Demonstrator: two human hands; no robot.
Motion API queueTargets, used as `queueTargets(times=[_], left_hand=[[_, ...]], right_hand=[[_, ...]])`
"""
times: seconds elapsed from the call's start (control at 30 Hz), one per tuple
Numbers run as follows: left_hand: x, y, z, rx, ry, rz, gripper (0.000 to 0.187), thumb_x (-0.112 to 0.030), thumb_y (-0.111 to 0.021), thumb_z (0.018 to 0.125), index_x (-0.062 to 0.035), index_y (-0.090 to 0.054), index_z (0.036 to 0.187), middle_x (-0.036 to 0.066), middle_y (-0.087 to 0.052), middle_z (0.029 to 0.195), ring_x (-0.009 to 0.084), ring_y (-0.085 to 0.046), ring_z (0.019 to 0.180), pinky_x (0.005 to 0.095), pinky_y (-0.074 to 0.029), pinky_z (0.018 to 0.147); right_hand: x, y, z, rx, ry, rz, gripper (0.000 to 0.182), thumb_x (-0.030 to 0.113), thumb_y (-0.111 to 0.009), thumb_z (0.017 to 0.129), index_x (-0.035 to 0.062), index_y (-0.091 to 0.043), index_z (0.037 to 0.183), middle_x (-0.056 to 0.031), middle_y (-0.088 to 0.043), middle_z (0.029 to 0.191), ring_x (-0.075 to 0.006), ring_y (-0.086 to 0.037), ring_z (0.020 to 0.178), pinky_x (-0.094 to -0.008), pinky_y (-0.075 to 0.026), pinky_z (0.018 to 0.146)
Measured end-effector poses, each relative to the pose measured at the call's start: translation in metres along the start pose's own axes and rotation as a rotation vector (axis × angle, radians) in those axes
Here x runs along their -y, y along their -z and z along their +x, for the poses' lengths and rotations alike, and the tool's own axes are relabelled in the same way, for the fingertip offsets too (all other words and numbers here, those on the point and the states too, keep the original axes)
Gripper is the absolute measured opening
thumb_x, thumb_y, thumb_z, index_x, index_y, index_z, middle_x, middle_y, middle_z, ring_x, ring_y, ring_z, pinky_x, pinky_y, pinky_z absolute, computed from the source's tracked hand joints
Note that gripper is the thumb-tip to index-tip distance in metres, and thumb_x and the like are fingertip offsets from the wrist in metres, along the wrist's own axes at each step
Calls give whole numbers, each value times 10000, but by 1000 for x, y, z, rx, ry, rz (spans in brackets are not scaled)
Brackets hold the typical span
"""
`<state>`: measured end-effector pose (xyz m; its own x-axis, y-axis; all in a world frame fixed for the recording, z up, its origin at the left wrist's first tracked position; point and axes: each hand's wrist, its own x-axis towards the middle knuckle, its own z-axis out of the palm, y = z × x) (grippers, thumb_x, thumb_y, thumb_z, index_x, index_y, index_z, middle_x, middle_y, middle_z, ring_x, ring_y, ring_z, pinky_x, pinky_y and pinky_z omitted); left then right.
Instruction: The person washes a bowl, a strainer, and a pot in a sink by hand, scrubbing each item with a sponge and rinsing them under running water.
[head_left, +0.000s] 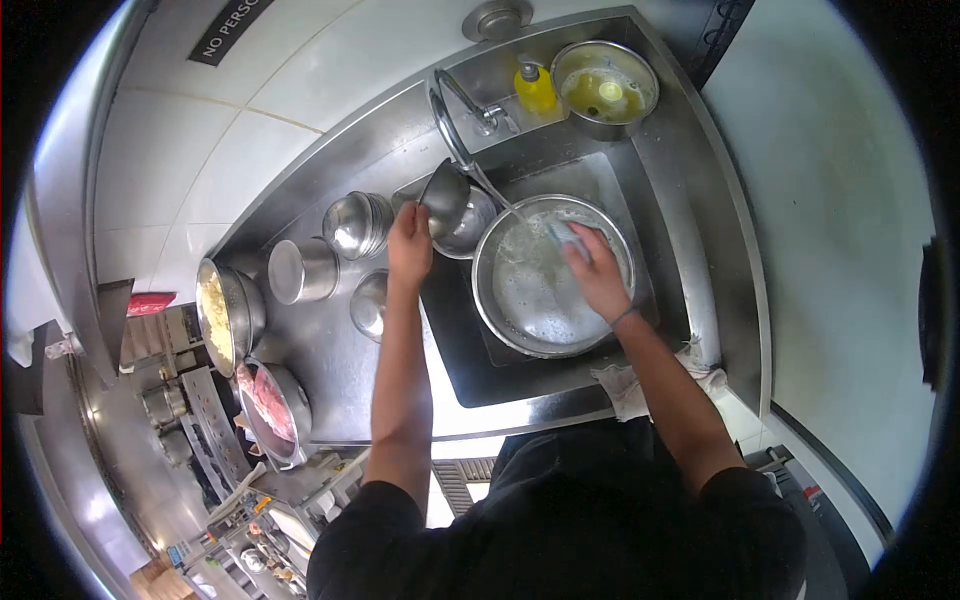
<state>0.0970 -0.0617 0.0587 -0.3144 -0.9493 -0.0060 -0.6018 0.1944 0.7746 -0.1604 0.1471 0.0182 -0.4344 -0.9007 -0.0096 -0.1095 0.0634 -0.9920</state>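
Observation:
My left hand [409, 245] grips the rim of a metal bowl [446, 198], tilted up on its side near the tap [445, 115]. Beneath it, another steel bowl [470, 228] sits at the sink's left side. Fingers of my right hand [600, 272] are closed on a pale sponge [568, 236], over a large steel basin [482, 300] of cloudy, soapy water. A thin stream runs from the tap into this basin, which stands inside the sink [470, 380].
Left on the counter are stacked bowls [352, 225], a metal pot [300, 270] and an upturned bowl [370, 305]. Larger bowls hold yellow pieces [215, 310] and raw meat [268, 405]. Behind the sink stand a yellow soap bottle [535, 90] and a pot [650, 95]. A cloth [628, 390] hangs at the front edge.

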Motion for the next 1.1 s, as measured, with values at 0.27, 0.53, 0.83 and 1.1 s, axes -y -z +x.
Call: queueTargets(times=[0.27,0.53,0.83,1.1], left_hand=[[-64,-58,-67,1,425,-705,524,-506,-497,1074,-24,-697,1025,1,-644,867,83,-558,790,278,-467,703],[-59,-94,-62,-101,609,-1419,601,-484,-396,1084,21,-506,1391,185,-613,1356,341,-611,1232,530,-452,1085],[-56,-123,-46,-182,776,-1385,501,-422,-376,1094,-25,-526,1361,146,-601,1349,323,-592,1225,477,-463,1074],[-54,-127,-58,-41,751,-1257,660,-591,-375,1068,-50,-494,1428,147,-564,1422,307,-544,1315,472,-428,1114]], right_hand=[[74,-60,34,131,620,-406,284,181,-704,859,96,-687,1129,-129,-620,1210,-392,-556,1165,-490,-474,968],[-36,-46,78,-27,-130,54,377,259,-571,997,-19,-606,1249,-204,-656,1193,-353,-616,1155,-418,-467,997],[15,-60,21,174,596,-443,446,113,-639,898,37,-582,1333,-188,-460,1500,-424,-403,1412,-569,-303,1189],[34,-64,77,379,279,-533,273,148,-657,848,64,-674,1107,-118,-626,1270,-364,-519,1315,-535,-352,1166]])
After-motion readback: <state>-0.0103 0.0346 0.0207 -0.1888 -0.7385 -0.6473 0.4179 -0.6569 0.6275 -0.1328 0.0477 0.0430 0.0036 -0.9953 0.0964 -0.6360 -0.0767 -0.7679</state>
